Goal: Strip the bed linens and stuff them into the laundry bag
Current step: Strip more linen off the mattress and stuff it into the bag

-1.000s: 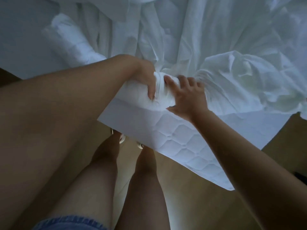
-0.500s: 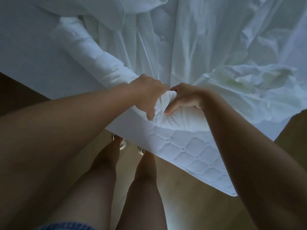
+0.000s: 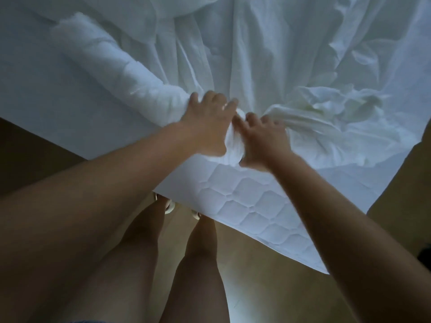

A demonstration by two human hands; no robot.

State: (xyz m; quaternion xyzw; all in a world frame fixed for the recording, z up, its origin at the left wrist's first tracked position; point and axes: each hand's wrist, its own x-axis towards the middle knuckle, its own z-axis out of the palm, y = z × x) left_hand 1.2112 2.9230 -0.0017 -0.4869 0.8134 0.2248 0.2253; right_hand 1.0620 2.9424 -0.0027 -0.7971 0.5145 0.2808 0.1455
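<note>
**Stripping stage: both hands gathering linen at the mattress corner**

The rolled white padded bed cover point(image 3: 112, 73) lies on top of the bed. Its near end is caught in the grip, and its length runs away up and to the left. The left hand point(image 3: 207, 127) wraps over that end, fingers across the top and thumb on the near side. The right hand point(image 3: 263, 138), just beside it, has its fingers curled into a bunch of white cloth point(image 3: 233, 145) that bulges between the two hands. To the right of the grip and beyond it spreads the crumpled thin white sheet point(image 3: 326, 108), with one twisted fold leading into the right hand. Directly beneath the grip is the corner of the white diamond-quilted mattress point(image 3: 251, 206), and lower still the pale wooden floor point(image 3: 256, 287).

The step in hand appears to be stripping: the linens are being gathered and none is bagged. The laundry bag is not in view. The next move probably calls for a firm two-handed pull toward the body to lift the bundle off the corner, without letting the roll unwind. The loose sheet must then be drawn in with it.
</note>
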